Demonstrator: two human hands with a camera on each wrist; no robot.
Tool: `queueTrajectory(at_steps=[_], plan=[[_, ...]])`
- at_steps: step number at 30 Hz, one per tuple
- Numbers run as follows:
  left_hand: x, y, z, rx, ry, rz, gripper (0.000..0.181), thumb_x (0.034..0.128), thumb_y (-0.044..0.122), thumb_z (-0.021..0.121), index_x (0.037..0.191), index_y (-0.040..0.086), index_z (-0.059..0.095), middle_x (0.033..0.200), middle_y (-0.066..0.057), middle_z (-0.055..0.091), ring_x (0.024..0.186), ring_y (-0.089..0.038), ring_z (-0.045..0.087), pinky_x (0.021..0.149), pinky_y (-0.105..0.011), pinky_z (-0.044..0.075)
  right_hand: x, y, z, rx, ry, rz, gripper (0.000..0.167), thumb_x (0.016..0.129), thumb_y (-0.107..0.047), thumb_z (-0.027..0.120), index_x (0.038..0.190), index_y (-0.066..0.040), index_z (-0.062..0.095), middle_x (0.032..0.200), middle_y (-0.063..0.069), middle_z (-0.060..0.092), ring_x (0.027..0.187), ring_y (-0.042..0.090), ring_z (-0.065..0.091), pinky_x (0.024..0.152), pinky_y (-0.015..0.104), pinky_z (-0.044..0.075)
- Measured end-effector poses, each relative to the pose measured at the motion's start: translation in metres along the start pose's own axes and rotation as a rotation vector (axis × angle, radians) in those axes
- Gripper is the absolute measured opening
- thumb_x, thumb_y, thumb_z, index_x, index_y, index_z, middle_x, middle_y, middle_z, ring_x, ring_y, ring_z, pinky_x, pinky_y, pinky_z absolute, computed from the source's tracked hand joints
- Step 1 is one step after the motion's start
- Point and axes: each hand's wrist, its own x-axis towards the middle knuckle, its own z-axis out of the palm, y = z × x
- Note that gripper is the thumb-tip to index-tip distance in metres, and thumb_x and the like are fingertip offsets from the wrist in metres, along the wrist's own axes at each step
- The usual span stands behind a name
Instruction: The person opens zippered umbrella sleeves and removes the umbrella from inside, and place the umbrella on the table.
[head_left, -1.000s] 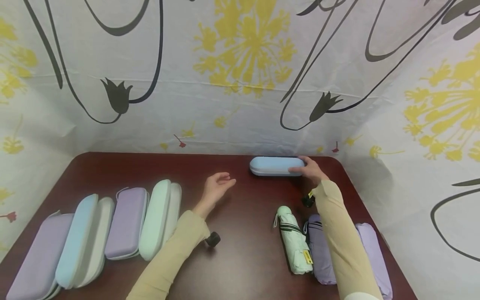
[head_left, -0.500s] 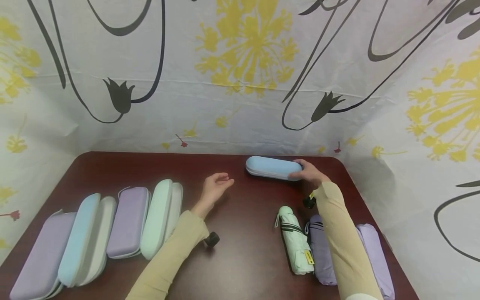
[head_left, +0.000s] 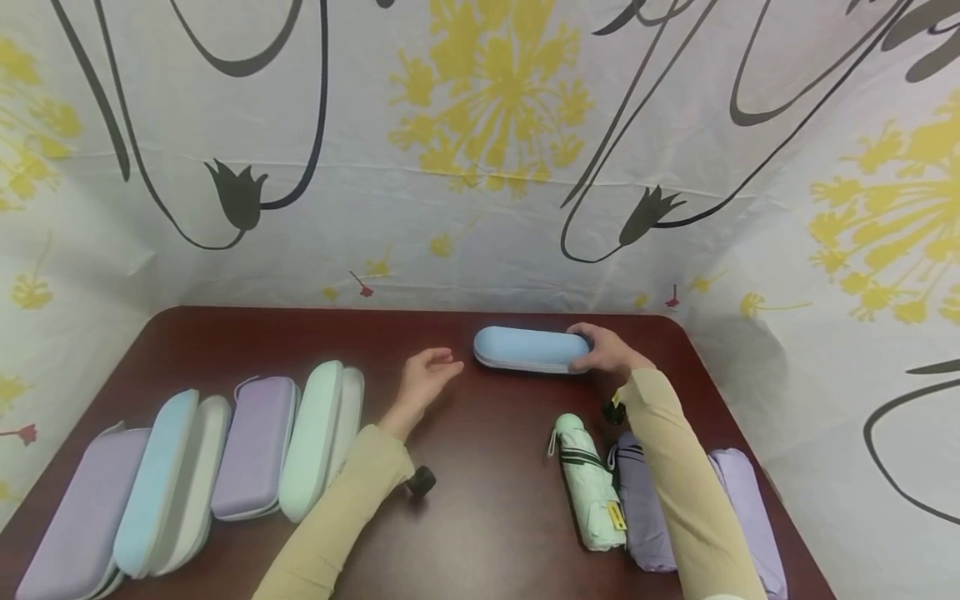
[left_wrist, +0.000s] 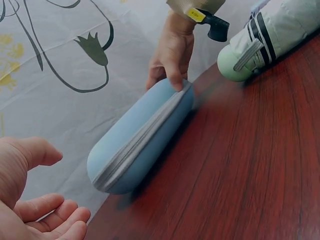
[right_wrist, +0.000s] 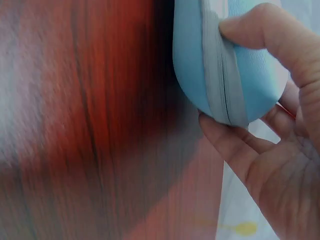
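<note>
A light blue zippered hard case [head_left: 528, 349] lies lengthwise near the far edge of the table. My right hand [head_left: 609, 350] grips its right end; in the right wrist view the thumb presses by the grey zipper [right_wrist: 220, 65] and the fingers curl under the end. Just left of the case my left hand [head_left: 426, 379] hovers with loosely bent fingers and nothing in them. The left wrist view shows a gap between that hand's fingertips [left_wrist: 55, 157] and the case's near end. The zipper looks closed all the way along the visible side.
On the left of the dark red table [head_left: 450, 533] stand several cases: purple [head_left: 82, 508], blue [head_left: 153, 483], purple [head_left: 255, 446] and mint [head_left: 311, 442]. At right lie a mint folding umbrella [head_left: 588, 483], a dark purple one [head_left: 643, 508] and a lilac one [head_left: 750, 517], partly behind my right sleeve.
The blue case has moved left and slightly nearer along with my right hand, tilting a little on the way. My left hand has barely shifted.
</note>
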Motion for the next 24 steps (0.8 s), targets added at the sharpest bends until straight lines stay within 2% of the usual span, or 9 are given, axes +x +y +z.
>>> queueTrajectory(at_steps=[7,16,24], plan=[[-0.01,0.002,-0.015,-0.009,0.044,0.026,0.044,0.0798,0.008,0.07,0.119,-0.006,0.057,0.117,-0.024,0.059,0.106,-0.031,0.06,0.087,-0.039,0.049,0.005,-0.018,0.014,-0.019,-0.035,-0.105,0.062,0.07,-0.014,0.078,0.124,0.002,0.051,0.119,0.023,0.053,0.101,0.035,0.053,0.085,0.049,0.043],[-0.023,0.001,-0.032,0.01,0.08,-0.046,0.048,0.0793,0.007,0.069,0.124,-0.004,0.055,0.12,-0.021,0.058,0.111,-0.031,0.056,0.09,-0.04,0.048,0.005,-0.032,0.031,-0.022,-0.051,-0.147,0.063,0.069,-0.016,0.077,0.124,0.0,0.051,0.118,0.02,0.055,0.1,0.032,0.054,0.085,0.047,0.044],[-0.032,-0.007,-0.037,0.033,0.107,-0.057,0.05,0.0778,0.004,0.069,0.124,-0.005,0.053,0.123,-0.022,0.056,0.113,-0.033,0.055,0.091,-0.041,0.047,0.007,-0.052,0.044,-0.038,-0.075,-0.22,0.061,0.066,-0.017,0.079,0.119,0.0,0.054,0.113,0.015,0.058,0.097,0.028,0.055,0.082,0.044,0.046]])
